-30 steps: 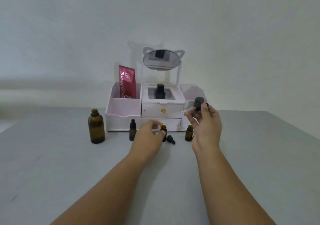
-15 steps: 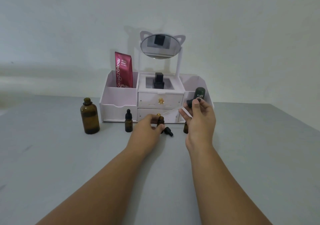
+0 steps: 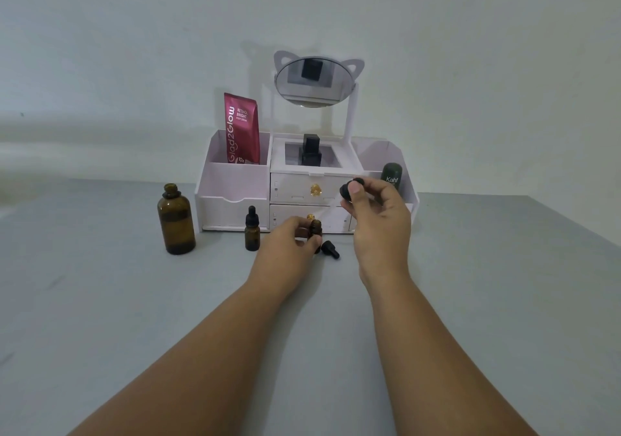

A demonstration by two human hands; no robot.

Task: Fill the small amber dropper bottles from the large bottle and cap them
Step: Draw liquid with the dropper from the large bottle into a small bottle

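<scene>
My left hand point(image 3: 288, 246) grips an open small amber bottle point(image 3: 315, 228) standing on the grey table in front of the organizer. My right hand point(image 3: 379, 220) is raised to the right of it and pinches a black dropper cap point(image 3: 349, 188) between thumb and fingers. A second black dropper cap point(image 3: 330, 249) lies on the table just right of the held bottle. A capped small amber dropper bottle point(image 3: 252, 234) stands to the left. The large amber bottle point(image 3: 176, 221), uncapped, stands further left. Another small bottle seen earlier is hidden behind my right hand.
A white organizer point(image 3: 235, 197) with drawers, a cat-ear mirror point(image 3: 314, 81), a red pouch point(image 3: 242, 128), a black bottle point(image 3: 311, 152) and a dark green container point(image 3: 391, 175) stands along the wall behind the bottles.
My right hand turned the dropper cap so its glass tube no longer shows, staying raised. The view tilted, so things sit lower in frame. My left hand stays on the small bottle.
</scene>
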